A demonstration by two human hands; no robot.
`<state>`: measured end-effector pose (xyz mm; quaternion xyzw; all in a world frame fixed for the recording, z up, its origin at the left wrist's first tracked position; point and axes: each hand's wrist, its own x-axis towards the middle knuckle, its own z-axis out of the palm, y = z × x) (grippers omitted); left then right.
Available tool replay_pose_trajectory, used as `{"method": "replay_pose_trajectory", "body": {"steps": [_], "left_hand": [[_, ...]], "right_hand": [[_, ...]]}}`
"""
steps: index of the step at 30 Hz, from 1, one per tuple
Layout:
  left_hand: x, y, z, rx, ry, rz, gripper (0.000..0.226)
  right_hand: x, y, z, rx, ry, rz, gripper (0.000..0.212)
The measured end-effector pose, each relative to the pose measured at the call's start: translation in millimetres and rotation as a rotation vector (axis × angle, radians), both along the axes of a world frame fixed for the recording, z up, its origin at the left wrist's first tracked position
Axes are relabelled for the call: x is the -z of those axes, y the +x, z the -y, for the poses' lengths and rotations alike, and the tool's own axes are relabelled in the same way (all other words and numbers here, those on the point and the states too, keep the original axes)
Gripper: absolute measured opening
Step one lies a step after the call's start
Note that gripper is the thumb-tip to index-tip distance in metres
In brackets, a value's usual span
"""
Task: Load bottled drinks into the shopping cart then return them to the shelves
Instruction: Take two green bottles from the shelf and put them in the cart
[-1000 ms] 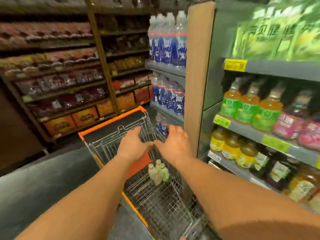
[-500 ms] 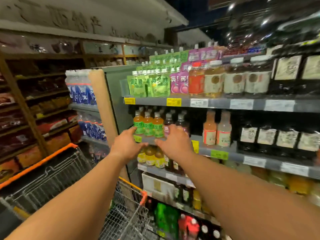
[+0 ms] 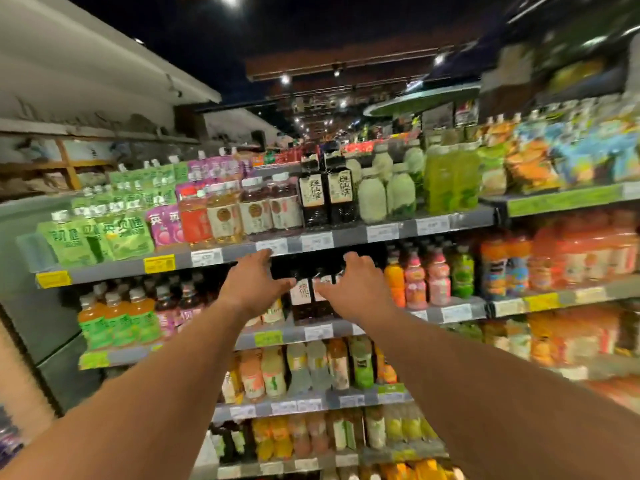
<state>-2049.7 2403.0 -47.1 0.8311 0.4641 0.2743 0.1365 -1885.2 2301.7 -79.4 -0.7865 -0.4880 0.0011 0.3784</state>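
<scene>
Head view: both hands reach toward the second shelf (image 3: 450, 311), empty. Left hand (image 3: 254, 284) has fingers spread and loosely bent; right hand (image 3: 358, 289) likewise, thumb pointing inward. Between them stand dark bottles (image 3: 311, 299), two visible, upright with long axes vertical, brown liquid, white labels with dark characters, caps hidden in shadow. On the shelf above stand two more dark bottles of the same kind (image 3: 327, 195), black-capped, upright. Orange, pink and green bottles stand just right of the right hand.
</scene>
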Motion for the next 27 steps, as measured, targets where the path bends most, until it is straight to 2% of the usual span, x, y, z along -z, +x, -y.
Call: {"method": "replay_pose_trajectory", "body": {"steps": [4,8,15,21,27], "left_hand": [[-8.8,67.8,15.6,0.087,0.011,0.061,0.089],[-12.3,131.5,34.2,0.173,0.008,0.046,0.087],[-34.0,259.2,46.3,0.231,0.015,0.065,0.088],[-54.8,363.1,44.3,0.210,-0.046,0.205,0.088],[-68.5,420.3,16.8,0.182,-0.194,0.404,0.064]], "right_hand": [[-6.0,55.6,30.3,0.133,0.000,-0.003,0.084],[-9.9,109.7,53.9,0.203,0.002,0.013,0.076],[-33.2,236.4,77.1,0.194,0.054,0.022,0.080],[-64.1,340.2,72.9,0.202,0.085,0.044,0.083],[-81.7,386.0,24.1,0.096,0.105,-0.090,0.065]]}}
